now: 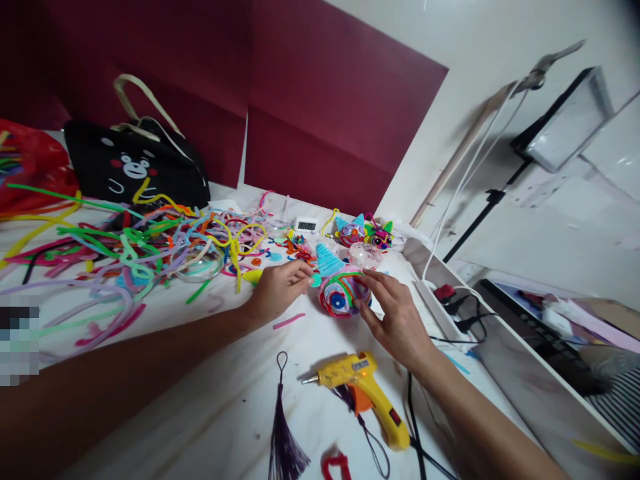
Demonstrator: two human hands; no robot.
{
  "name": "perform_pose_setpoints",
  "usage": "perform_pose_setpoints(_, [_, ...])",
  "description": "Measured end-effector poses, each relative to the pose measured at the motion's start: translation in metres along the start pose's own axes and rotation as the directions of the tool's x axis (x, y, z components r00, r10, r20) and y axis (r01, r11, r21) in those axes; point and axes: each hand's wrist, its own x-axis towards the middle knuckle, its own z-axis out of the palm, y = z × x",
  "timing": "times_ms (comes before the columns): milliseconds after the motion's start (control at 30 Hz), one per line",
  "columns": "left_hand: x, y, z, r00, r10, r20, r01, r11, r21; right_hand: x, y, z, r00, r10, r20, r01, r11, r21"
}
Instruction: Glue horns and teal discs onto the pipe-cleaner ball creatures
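A round ornament (345,287) wrapped in colourful pipe cleaners, with a blue pointed ear and a blue eye, sits on the white table. My right hand (393,313) grips its right side with curled fingers. At the ornament's left, my left hand (283,285) pinches a small turquoise disc (316,281) between thumb and fingertips. Closer to me lies a yellow glue gun (363,387), its nozzle pointing left. A dark purple tassel (287,433) is left of it. A short pink pipe cleaner (289,321) rests below my left hand.
Tangled pipe cleaners (125,247) cover the left of the table, before a black bag (140,163). Two finished ornaments (351,232) and a small digital clock (306,225) stand at the back. A power strip (440,310) with cables lies along the right.
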Motion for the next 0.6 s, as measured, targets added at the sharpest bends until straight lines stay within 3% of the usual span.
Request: perform_pose_setpoints(600, [-0.0018, -0.0032, 0.0068, 0.998, 0.038, -0.04, -0.037, 0.999, 0.026, -0.0016, -0.0077, 0.0044, 1.0, 0.003, 0.019, -0.003, 1.0, -0.006])
